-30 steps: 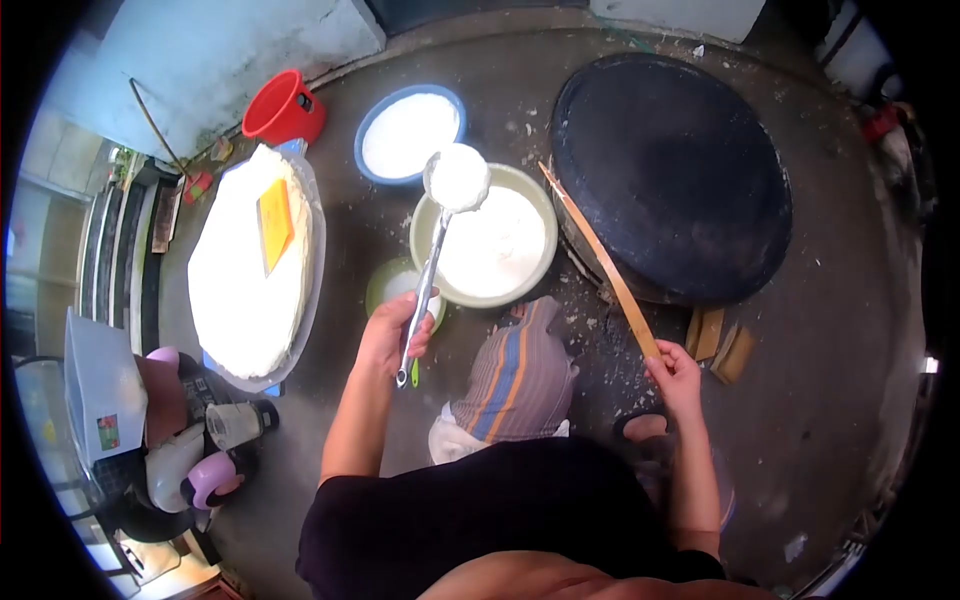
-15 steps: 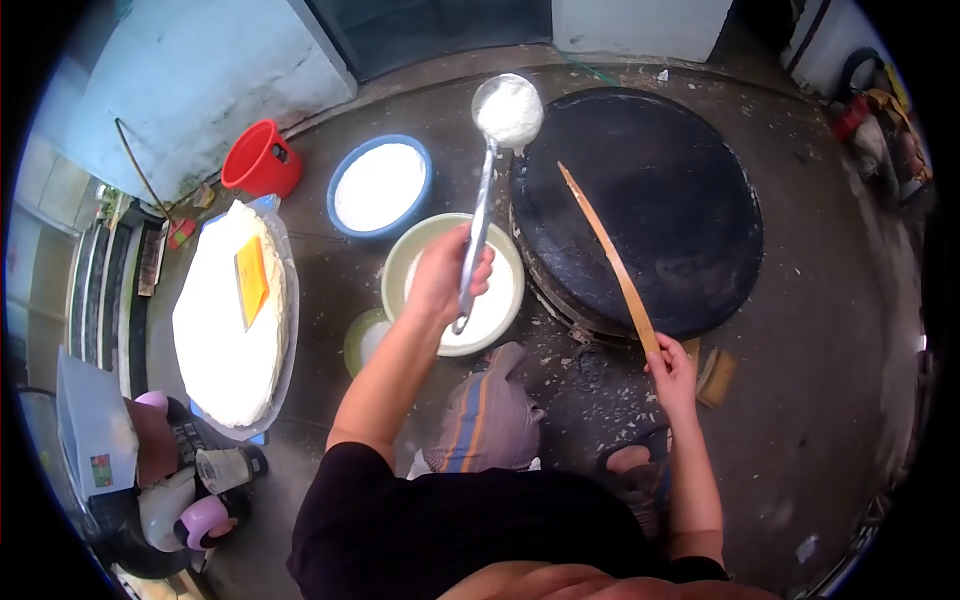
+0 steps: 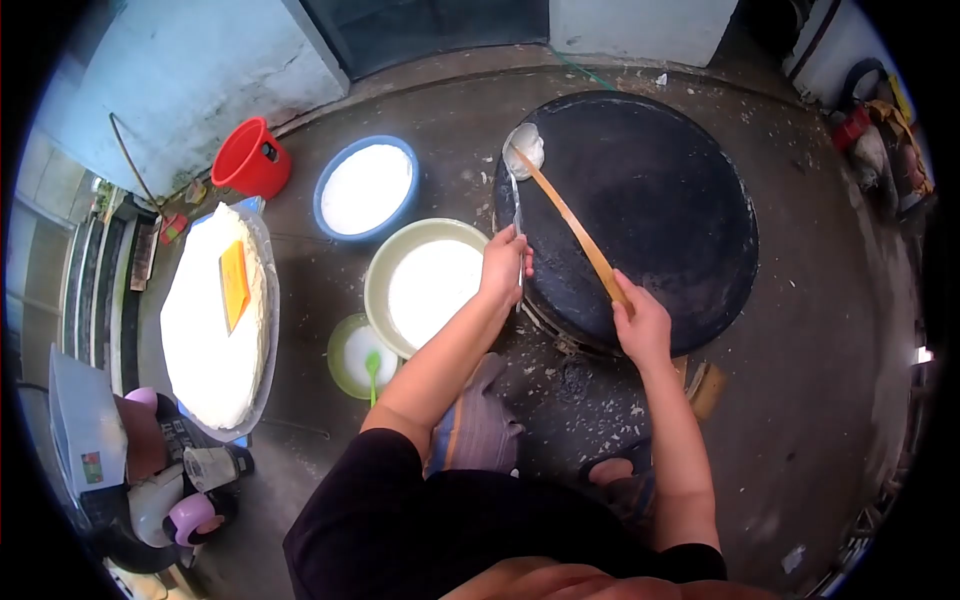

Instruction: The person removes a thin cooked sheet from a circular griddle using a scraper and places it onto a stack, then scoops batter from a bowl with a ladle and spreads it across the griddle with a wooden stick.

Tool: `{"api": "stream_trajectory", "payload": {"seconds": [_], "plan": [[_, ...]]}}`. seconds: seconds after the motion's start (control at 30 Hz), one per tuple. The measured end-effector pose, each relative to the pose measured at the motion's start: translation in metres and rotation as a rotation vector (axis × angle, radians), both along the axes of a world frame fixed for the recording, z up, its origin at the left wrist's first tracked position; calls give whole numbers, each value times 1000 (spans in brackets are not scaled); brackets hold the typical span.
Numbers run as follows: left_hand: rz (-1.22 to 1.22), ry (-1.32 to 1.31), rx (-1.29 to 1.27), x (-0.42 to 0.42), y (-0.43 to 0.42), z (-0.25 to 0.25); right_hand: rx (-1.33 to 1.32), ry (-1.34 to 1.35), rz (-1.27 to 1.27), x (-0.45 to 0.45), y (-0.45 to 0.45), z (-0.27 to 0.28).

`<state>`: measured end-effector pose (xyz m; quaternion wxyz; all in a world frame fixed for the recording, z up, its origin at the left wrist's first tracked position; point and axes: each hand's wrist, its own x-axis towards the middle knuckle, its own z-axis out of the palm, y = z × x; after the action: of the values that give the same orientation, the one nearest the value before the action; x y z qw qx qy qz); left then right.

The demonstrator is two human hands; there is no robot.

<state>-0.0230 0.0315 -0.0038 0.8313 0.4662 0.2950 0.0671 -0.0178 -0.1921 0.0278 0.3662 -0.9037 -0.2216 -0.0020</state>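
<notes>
My left hand (image 3: pixel 505 265) is closed around the handle of a metal ladle (image 3: pixel 517 205), whose bowl is tilted at the left edge of a round black griddle (image 3: pixel 640 220). White batter (image 3: pixel 529 153) shows at the bowl, partly on the griddle side. In my right hand (image 3: pixel 642 320) is a long, flat wooden spreader (image 3: pixel 575 228); its far tip reaches into the batter at the ladle. Left of the griddle stands a pale green basin (image 3: pixel 377 270) of white batter, below my left forearm's reach.
A blue basin (image 3: pixel 320 215) of white contents and a red bucket (image 3: pixel 245 160) stand behind. At left, a stack of thin white sheets (image 3: pixel 205 330) carries a yellow scraper (image 3: pixel 235 284). A small green bowl (image 3: pixel 338 372) holds a green spoon (image 3: pixel 373 366). A wooden block (image 3: pixel 709 392) lies near the griddle.
My left hand has brought the ladle right and down to the griddle's edge, tilting it. My right hand has moved up and left, taking the spreader's tip to the batter.
</notes>
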Motion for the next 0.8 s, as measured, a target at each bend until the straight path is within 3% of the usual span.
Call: {"api": "stream_trajectory", "payload": {"seconds": [0.27,0.5,0.63,0.7,0.8], "plan": [[116,10,208,-19,-3,10,13,133,-53,19,4,-29],[-96,28,264,29,21,-13,-5,83,-70,19,-5,-6],[-34,26,169,52,37,22,-142,-175,-77,4,-19,9],[53,-2,-144,54,40,52,-219,-419,83,1,-23,-5],[-78,-129,-320,59,54,77,-341,-513,166,11,-18,-29]]}}
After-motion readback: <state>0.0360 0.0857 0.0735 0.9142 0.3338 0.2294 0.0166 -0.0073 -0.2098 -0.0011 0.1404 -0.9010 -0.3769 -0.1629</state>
